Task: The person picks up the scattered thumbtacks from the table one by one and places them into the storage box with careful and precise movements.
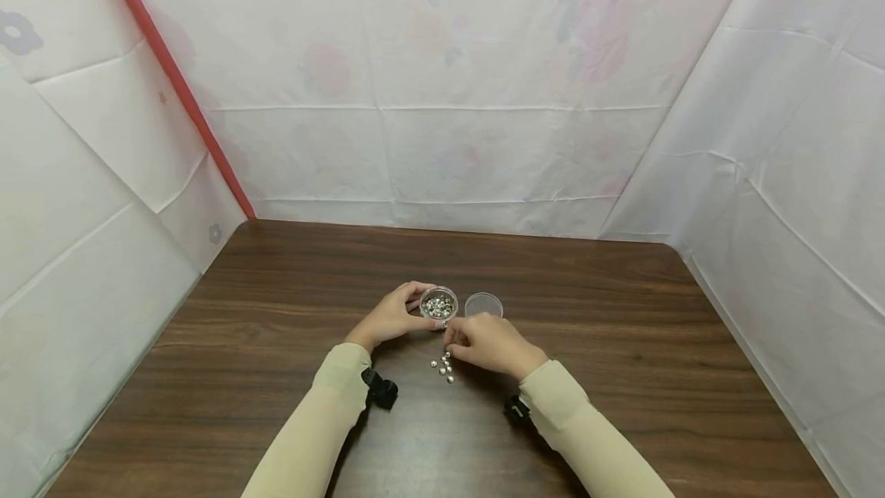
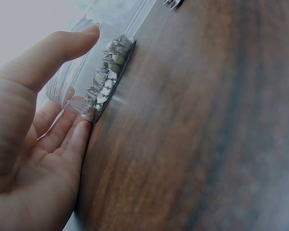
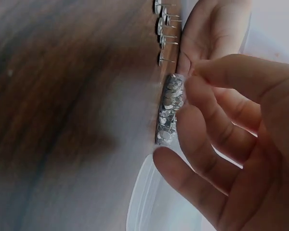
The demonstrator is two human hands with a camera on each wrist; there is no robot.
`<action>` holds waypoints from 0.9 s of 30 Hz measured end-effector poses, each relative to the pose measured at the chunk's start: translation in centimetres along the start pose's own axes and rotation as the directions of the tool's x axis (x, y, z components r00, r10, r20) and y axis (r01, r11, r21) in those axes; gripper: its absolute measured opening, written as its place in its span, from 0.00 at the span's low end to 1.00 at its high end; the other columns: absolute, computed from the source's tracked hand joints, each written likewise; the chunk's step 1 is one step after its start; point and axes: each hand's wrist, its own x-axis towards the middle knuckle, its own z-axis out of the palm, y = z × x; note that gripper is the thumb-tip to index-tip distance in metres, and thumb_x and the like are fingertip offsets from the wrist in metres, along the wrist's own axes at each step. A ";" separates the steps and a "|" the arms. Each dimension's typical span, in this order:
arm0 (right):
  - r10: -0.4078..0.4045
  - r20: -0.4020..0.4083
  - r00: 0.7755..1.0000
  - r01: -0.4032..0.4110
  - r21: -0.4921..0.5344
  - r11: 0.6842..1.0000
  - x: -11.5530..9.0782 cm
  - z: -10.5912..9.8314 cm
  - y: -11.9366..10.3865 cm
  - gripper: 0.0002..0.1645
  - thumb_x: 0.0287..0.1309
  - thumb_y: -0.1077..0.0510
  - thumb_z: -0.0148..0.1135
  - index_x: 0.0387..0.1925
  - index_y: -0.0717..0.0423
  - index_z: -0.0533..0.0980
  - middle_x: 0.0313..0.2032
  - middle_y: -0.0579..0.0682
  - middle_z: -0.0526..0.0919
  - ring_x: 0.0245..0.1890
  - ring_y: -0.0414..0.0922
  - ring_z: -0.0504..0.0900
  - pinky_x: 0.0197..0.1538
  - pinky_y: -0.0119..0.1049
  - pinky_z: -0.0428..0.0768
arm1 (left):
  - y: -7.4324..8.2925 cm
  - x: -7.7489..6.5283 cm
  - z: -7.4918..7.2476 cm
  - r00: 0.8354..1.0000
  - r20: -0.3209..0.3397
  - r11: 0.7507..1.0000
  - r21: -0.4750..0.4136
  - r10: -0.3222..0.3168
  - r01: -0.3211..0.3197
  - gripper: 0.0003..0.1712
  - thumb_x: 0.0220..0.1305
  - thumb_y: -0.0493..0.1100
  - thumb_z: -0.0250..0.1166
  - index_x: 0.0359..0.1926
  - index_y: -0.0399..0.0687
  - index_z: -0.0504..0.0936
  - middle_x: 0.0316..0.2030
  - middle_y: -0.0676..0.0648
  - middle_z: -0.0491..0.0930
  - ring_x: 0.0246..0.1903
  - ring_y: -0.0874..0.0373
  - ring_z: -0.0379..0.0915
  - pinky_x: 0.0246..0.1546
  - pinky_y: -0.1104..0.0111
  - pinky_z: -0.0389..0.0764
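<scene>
My left hand (image 1: 392, 319) holds a round clear tub (image 1: 439, 290) on the table, thumb on one side and fingers on the other. Inside lies a heap of silvery thumbtacks (image 2: 106, 79). Just right of the tub, my right hand (image 1: 494, 343) hovers with thumb and index fingertips together and the other fingers (image 3: 202, 142) curved. I cannot tell whether a tack is between those fingertips. Several loose thumbtacks (image 1: 443, 371) lie in front of the tub; the right wrist view shows loose tacks (image 3: 163, 26) with their points up.
A clear round lid (image 1: 484, 303) lies right of the tub, partly hidden by my right hand. The dark wood-grain table (image 1: 622, 329) extends to both sides. White patterned cloth (image 1: 442, 83) hangs behind it and along the sides, with a red strip (image 1: 176, 75) at the left corner.
</scene>
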 end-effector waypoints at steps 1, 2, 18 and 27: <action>-0.011 0.011 1.000 0.011 0.005 1.000 0.0 0.1 0.0 0.02 0.56 0.53 0.63 0.33 0.41 0.79 0.23 0.33 0.79 0.22 0.28 0.72 0.24 0.30 0.77 | 0.4 -0.2 -0.1 1.000 0.011 1.000 -0.007 0.001 -0.001 0.42 0.44 0.50 0.76 0.60 0.47 0.69 0.59 0.41 0.67 0.57 0.52 0.66 0.60 0.54 0.71; -0.020 0.020 1.000 0.020 0.012 1.000 0.0 0.1 0.0 0.03 0.55 0.54 0.63 0.33 0.42 0.79 0.23 0.33 0.79 0.22 0.29 0.72 0.24 0.29 0.76 | 0.9 -0.4 -0.1 1.000 0.022 1.000 -0.012 0.001 -0.001 0.42 0.45 0.49 0.75 0.61 0.45 0.68 0.59 0.40 0.67 0.57 0.50 0.65 0.60 0.53 0.71; -0.046 0.004 0.999 0.046 -0.040 0.998 0.0 0.8 0.1 0.03 0.51 0.55 0.66 0.29 0.43 0.79 0.20 0.35 0.74 0.21 0.30 0.70 0.22 0.26 0.72 | -1.0 0.4 0.2 1.000 -0.015 1.000 0.003 -0.023 0.023 0.42 0.40 0.55 0.77 0.58 0.56 0.71 0.57 0.49 0.69 0.56 0.58 0.66 0.58 0.57 0.73; -0.022 -0.005 1.000 0.021 -0.069 0.997 0.1 1.1 0.1 0.03 0.51 0.54 0.65 0.27 0.41 0.78 0.19 0.34 0.73 0.20 0.31 0.70 0.20 0.27 0.71 | -0.9 0.3 0.1 0.999 -0.022 0.999 0.005 -0.034 0.034 0.42 0.39 0.57 0.77 0.57 0.58 0.71 0.55 0.53 0.69 0.55 0.61 0.66 0.58 0.59 0.73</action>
